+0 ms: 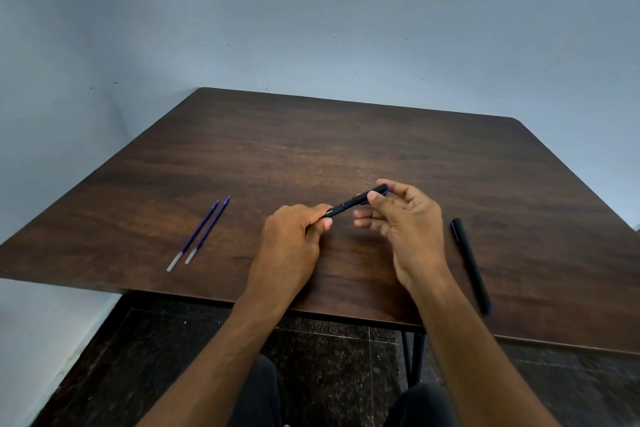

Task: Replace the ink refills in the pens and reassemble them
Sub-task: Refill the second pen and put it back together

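A black pen (349, 203) is held above the middle of the dark wooden table (311, 149). My left hand (294, 236) pinches its lower end; my right hand (405, 218) grips its upper end between thumb and fingertips, the other fingers spread. A second black pen (471, 263) lies on the table to the right of my right hand, near the front edge. Two blue ink refills (199, 234) lie side by side on the left part of the table, tips pointing away from me.
The table stands against a pale blue wall (311, 10). Its front edge runs just below my wrists. Beneath it I see a dark speckled floor (329, 357), a black table leg (414, 357) and my knees.
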